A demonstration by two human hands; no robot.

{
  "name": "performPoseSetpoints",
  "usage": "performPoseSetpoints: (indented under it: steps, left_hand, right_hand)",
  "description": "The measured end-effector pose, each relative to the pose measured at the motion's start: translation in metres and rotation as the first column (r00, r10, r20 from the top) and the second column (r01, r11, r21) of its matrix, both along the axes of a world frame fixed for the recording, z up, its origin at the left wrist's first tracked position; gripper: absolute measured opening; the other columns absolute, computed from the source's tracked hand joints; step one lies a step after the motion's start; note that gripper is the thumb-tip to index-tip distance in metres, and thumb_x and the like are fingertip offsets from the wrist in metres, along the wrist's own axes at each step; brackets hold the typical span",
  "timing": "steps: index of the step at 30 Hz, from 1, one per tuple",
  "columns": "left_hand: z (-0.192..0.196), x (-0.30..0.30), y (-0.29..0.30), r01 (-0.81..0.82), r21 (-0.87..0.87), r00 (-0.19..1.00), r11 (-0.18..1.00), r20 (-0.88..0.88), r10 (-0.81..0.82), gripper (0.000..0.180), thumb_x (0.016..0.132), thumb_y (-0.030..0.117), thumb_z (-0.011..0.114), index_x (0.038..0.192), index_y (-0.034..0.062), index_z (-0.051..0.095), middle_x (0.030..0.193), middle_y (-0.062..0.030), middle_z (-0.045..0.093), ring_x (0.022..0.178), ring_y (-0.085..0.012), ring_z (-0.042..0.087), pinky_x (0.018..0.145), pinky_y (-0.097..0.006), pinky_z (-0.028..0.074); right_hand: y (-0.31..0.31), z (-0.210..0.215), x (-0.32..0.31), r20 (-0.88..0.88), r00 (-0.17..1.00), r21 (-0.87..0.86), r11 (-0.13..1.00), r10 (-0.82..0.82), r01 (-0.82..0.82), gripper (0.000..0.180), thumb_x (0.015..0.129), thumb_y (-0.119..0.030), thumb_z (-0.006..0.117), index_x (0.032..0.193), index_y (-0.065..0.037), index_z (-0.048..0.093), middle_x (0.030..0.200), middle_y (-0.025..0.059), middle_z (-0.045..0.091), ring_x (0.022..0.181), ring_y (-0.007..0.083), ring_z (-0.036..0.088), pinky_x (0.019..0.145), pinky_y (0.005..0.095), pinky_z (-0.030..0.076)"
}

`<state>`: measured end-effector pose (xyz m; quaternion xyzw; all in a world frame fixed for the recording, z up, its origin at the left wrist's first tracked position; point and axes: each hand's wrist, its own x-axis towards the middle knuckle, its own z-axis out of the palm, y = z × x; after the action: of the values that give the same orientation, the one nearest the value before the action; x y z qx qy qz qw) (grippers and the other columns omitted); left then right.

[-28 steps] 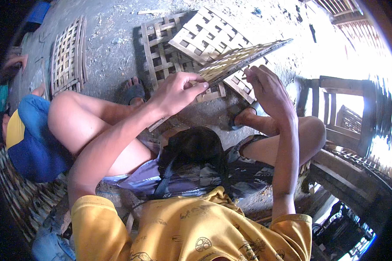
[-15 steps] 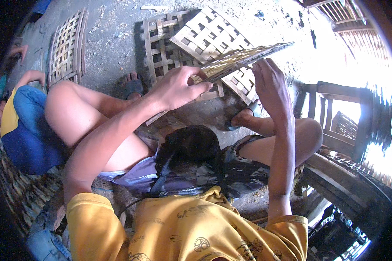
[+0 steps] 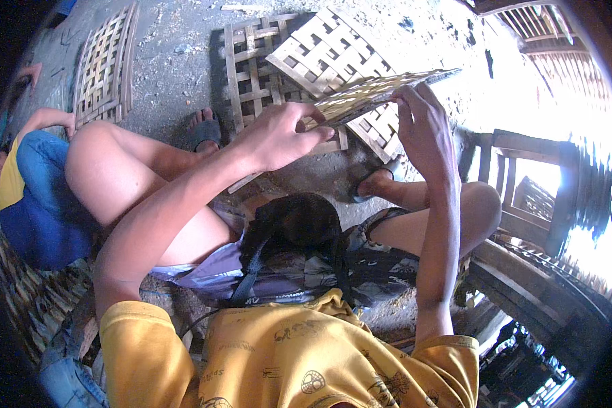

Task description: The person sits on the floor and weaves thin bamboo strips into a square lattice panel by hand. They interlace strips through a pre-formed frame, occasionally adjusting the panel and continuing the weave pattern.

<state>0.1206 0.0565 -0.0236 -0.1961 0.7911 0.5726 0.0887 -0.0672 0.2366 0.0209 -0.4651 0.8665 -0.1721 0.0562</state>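
A woven bamboo panel (image 3: 357, 96) is held up, tilted and seen nearly edge-on, above my knees. My left hand (image 3: 282, 136) grips its left end, thumb below and fingers curled over the top. My right hand (image 3: 421, 126) is closed in a pinch at the panel's near edge, toward its right end; whether a thin strip is also between those fingertips cannot be made out. Just beyond, a pale woven panel (image 3: 326, 51) lies at an angle over a darker woven panel (image 3: 243, 58) on the ground.
Another stack of woven panels (image 3: 104, 64) lies at the far left, near a seated person (image 3: 44, 170) in blue and yellow. A wooden frame (image 3: 530, 146) stands at the right, above wooden beams (image 3: 517, 279). A black bag-like object (image 3: 299, 224) rests in my lap.
My right hand has moved slightly up and closer against the panel's edge; a thin strip seen by its fingertips before no longer shows. My left hand keeps its grip. The neighbour's arm shifted slightly.
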Motion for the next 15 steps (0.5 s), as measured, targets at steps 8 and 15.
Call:
performPoseSetpoints:
  steps: [8,15]
  left_hand:
    - [-0.001,0.002,0.005,-0.024,-0.022,0.999,0.999,0.033,0.025,0.037,0.101,0.034,0.063,0.124,0.0064,0.073,0.094,-0.0134,0.078,0.089,-0.0246,0.074,0.087,-0.042,0.054]
    - [-0.023,0.008,0.007,-0.070,-0.028,0.995,0.997,-0.067,0.069,0.036,0.101,0.032,0.062,0.116,0.0016,0.075,0.090,-0.0125,0.077,0.085,-0.0241,0.073,0.084,-0.042,0.053]
  right_hand:
    - [-0.008,0.000,0.005,0.027,1.000,0.062,0.998,-0.004,0.002,0.018,0.102,-0.008,0.054,0.110,0.001,0.067,0.103,0.0175,0.066,0.095,0.0364,0.067,0.087,0.0480,0.051]
    - [-0.012,-0.006,-0.001,0.109,0.992,0.008,0.997,0.071,-0.072,0.019,0.103,-0.011,0.054,0.109,0.003,0.065,0.103,0.0208,0.066,0.097,0.0388,0.066,0.090,0.0485,0.050]
